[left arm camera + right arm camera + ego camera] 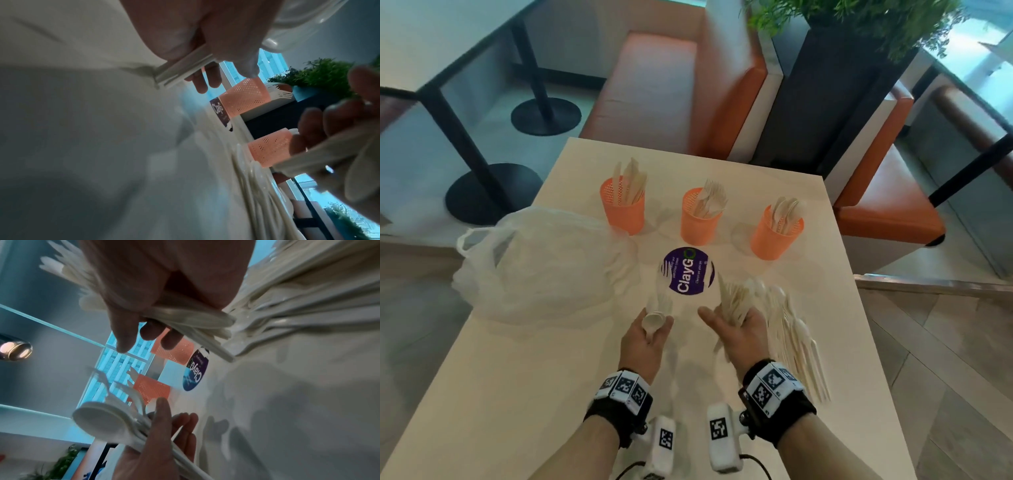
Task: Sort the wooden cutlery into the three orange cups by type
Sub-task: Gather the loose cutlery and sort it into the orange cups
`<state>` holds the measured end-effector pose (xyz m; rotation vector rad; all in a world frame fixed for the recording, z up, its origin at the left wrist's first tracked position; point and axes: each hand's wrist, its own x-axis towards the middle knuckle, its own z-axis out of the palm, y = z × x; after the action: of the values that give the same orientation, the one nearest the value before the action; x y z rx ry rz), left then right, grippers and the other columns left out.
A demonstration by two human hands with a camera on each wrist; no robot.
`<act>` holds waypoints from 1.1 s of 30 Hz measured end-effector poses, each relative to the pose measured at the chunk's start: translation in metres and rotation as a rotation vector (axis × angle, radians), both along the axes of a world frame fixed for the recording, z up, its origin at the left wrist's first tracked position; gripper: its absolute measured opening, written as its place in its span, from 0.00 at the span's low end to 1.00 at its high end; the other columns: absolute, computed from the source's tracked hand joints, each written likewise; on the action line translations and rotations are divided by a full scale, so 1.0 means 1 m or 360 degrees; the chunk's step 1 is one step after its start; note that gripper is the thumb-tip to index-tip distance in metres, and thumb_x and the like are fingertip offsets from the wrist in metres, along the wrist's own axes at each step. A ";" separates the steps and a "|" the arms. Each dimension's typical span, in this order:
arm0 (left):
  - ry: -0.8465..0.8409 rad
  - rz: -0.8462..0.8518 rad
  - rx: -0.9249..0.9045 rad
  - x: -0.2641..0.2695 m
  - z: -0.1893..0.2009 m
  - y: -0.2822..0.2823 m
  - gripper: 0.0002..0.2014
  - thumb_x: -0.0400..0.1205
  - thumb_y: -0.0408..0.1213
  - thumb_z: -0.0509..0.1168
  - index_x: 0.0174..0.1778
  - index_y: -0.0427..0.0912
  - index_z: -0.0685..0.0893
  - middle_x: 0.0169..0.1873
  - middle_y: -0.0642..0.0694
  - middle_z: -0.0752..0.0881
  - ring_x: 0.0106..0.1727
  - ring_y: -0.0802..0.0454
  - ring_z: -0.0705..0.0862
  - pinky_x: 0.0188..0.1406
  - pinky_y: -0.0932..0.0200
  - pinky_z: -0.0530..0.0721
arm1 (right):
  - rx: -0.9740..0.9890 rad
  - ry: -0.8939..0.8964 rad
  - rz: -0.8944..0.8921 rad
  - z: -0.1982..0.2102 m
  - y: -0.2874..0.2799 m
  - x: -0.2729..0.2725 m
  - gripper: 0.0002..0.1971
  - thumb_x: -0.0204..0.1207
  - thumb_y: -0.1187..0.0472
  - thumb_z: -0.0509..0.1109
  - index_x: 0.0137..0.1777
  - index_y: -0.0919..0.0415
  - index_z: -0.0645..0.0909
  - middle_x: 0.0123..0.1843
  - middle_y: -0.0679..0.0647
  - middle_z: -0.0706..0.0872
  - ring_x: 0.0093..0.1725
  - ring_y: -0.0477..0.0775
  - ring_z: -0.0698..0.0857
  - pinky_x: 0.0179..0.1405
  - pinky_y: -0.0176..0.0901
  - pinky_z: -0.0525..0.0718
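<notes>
Three orange cups stand in a row across the table: the left cup holds knives, the middle cup forks, the right cup spoons. My left hand grips a few wooden pieces, a spoon bowl and fork tines among them; the spoon also shows in the right wrist view. My right hand grips a thick bundle of mixed cutlery, with the bundle close up in its wrist view. Both hands hover near the table's front, short of the cups. A loose pile of cutlery lies to the right.
A crumpled clear plastic bag covers the table's left side. A round purple sticker sits between my hands and the cups. Orange bench seats and a dark planter stand beyond the far edge.
</notes>
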<state>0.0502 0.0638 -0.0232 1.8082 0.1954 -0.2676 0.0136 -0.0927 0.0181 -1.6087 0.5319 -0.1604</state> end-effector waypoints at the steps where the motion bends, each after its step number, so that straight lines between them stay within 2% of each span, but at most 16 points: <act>1: 0.0013 0.0011 0.0018 0.000 -0.002 0.002 0.10 0.80 0.44 0.70 0.55 0.45 0.84 0.43 0.52 0.87 0.46 0.54 0.84 0.46 0.64 0.76 | 0.0013 -0.0038 -0.0005 0.000 0.006 0.003 0.22 0.68 0.55 0.84 0.35 0.71 0.77 0.28 0.56 0.78 0.30 0.52 0.77 0.31 0.48 0.79; 4: 0.0071 0.0106 -0.0010 0.004 -0.003 0.006 0.13 0.79 0.45 0.71 0.42 0.37 0.86 0.30 0.52 0.84 0.34 0.54 0.81 0.33 0.66 0.76 | 0.0012 0.0009 -0.0033 -0.004 0.019 0.015 0.17 0.71 0.55 0.82 0.36 0.66 0.79 0.27 0.59 0.78 0.29 0.51 0.80 0.32 0.45 0.81; 6: 0.0099 0.0139 -0.0058 0.007 -0.001 0.006 0.17 0.80 0.48 0.69 0.31 0.39 0.81 0.23 0.51 0.79 0.26 0.54 0.76 0.29 0.62 0.75 | -0.0044 0.0158 0.0049 -0.016 0.023 0.023 0.17 0.72 0.50 0.80 0.34 0.59 0.77 0.25 0.54 0.77 0.27 0.51 0.78 0.30 0.44 0.81; 7: 0.0101 0.0148 -0.0096 0.007 0.001 0.005 0.19 0.80 0.49 0.68 0.29 0.38 0.79 0.22 0.51 0.77 0.25 0.53 0.74 0.28 0.59 0.75 | -0.0107 0.0245 0.0131 -0.023 0.025 0.026 0.18 0.72 0.47 0.79 0.33 0.56 0.75 0.25 0.51 0.76 0.27 0.52 0.76 0.29 0.45 0.79; 9: 0.0129 0.0118 -0.0111 0.007 0.005 0.002 0.21 0.81 0.49 0.66 0.33 0.34 0.81 0.20 0.48 0.77 0.24 0.50 0.75 0.27 0.57 0.76 | -0.0196 0.0425 0.0287 -0.033 0.026 0.032 0.18 0.71 0.46 0.77 0.32 0.53 0.73 0.25 0.48 0.75 0.27 0.52 0.74 0.30 0.47 0.77; 11: 0.0184 0.0071 -0.0099 0.005 0.006 0.002 0.17 0.83 0.48 0.64 0.38 0.39 0.85 0.21 0.46 0.83 0.25 0.48 0.84 0.31 0.56 0.84 | -0.0182 0.0556 0.0389 -0.033 0.027 0.036 0.13 0.72 0.51 0.75 0.34 0.54 0.76 0.25 0.46 0.77 0.27 0.52 0.76 0.31 0.47 0.77; 12: 0.0217 0.0076 -0.0140 0.005 0.005 0.003 0.14 0.84 0.46 0.63 0.40 0.42 0.87 0.24 0.45 0.86 0.30 0.47 0.88 0.36 0.54 0.89 | -0.0127 0.0613 0.0418 -0.031 0.027 0.037 0.08 0.72 0.56 0.73 0.36 0.55 0.77 0.26 0.47 0.78 0.28 0.52 0.76 0.32 0.48 0.77; 14: 0.0308 0.0125 -0.0268 0.003 0.001 0.003 0.11 0.84 0.44 0.63 0.46 0.44 0.88 0.33 0.44 0.90 0.39 0.46 0.91 0.46 0.47 0.91 | 0.0087 0.0720 0.0438 -0.024 0.029 0.038 0.04 0.74 0.66 0.66 0.40 0.59 0.74 0.29 0.52 0.76 0.28 0.52 0.75 0.32 0.48 0.74; 17: 0.0562 0.0081 -0.0407 0.001 -0.002 0.003 0.13 0.84 0.47 0.64 0.51 0.41 0.87 0.42 0.42 0.92 0.42 0.42 0.91 0.48 0.44 0.91 | 0.0230 0.0761 0.0498 -0.023 0.034 0.036 0.05 0.77 0.72 0.57 0.45 0.64 0.72 0.32 0.58 0.75 0.27 0.52 0.74 0.28 0.45 0.74; 20: 0.0731 0.0046 -0.0593 -0.004 0.002 0.002 0.15 0.84 0.46 0.64 0.52 0.36 0.86 0.41 0.36 0.92 0.41 0.37 0.91 0.50 0.35 0.89 | 0.0191 0.0678 0.0652 -0.023 0.042 0.029 0.09 0.79 0.71 0.59 0.56 0.68 0.77 0.42 0.65 0.84 0.36 0.59 0.84 0.36 0.52 0.84; 23: 0.0751 -0.0031 -0.0667 -0.005 0.008 0.004 0.14 0.86 0.45 0.62 0.55 0.38 0.86 0.43 0.36 0.92 0.43 0.38 0.91 0.49 0.38 0.89 | 0.0030 0.0620 0.0708 -0.024 0.046 0.023 0.10 0.84 0.65 0.63 0.64 0.61 0.76 0.51 0.61 0.88 0.45 0.56 0.89 0.42 0.48 0.91; 24: 0.0742 -0.0075 -0.0684 -0.004 0.008 0.004 0.15 0.86 0.47 0.61 0.56 0.41 0.87 0.45 0.37 0.92 0.45 0.39 0.91 0.50 0.37 0.89 | -0.0070 0.0587 0.0710 -0.024 0.047 0.022 0.11 0.84 0.62 0.64 0.64 0.58 0.76 0.54 0.58 0.87 0.49 0.54 0.89 0.47 0.48 0.90; 26: 0.0726 -0.0155 -0.0706 -0.004 0.014 0.006 0.14 0.86 0.49 0.61 0.56 0.45 0.87 0.47 0.38 0.92 0.50 0.37 0.91 0.54 0.34 0.87 | -0.0313 0.0549 0.0730 -0.029 0.047 0.021 0.14 0.78 0.50 0.65 0.61 0.51 0.78 0.59 0.57 0.83 0.57 0.55 0.86 0.60 0.56 0.87; 27: 0.0726 -0.0187 -0.0731 -0.003 0.016 0.008 0.14 0.86 0.48 0.60 0.56 0.46 0.87 0.48 0.37 0.92 0.51 0.36 0.90 0.55 0.34 0.87 | -0.0360 0.0571 0.0747 -0.028 0.047 0.020 0.16 0.75 0.46 0.64 0.59 0.50 0.78 0.61 0.58 0.80 0.59 0.55 0.84 0.62 0.58 0.86; 30: 0.0743 -0.0279 -0.0820 -0.003 0.019 0.011 0.15 0.87 0.47 0.57 0.61 0.46 0.85 0.52 0.37 0.91 0.52 0.38 0.90 0.52 0.41 0.88 | -0.0293 0.0579 0.0798 -0.027 0.047 0.018 0.17 0.77 0.51 0.62 0.65 0.53 0.76 0.65 0.57 0.73 0.65 0.54 0.79 0.65 0.53 0.84; 33: 0.0757 -0.0333 -0.0836 -0.002 0.019 0.014 0.17 0.87 0.49 0.57 0.64 0.45 0.83 0.55 0.40 0.90 0.58 0.43 0.89 0.54 0.47 0.87 | -0.0301 0.0572 0.0867 -0.017 0.051 0.015 0.22 0.72 0.52 0.61 0.67 0.50 0.72 0.66 0.53 0.74 0.71 0.55 0.74 0.74 0.57 0.75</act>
<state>0.0483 0.0774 -0.0046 1.2209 0.2418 -0.8207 0.0288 -0.0422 0.0011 -1.9228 0.3369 0.5069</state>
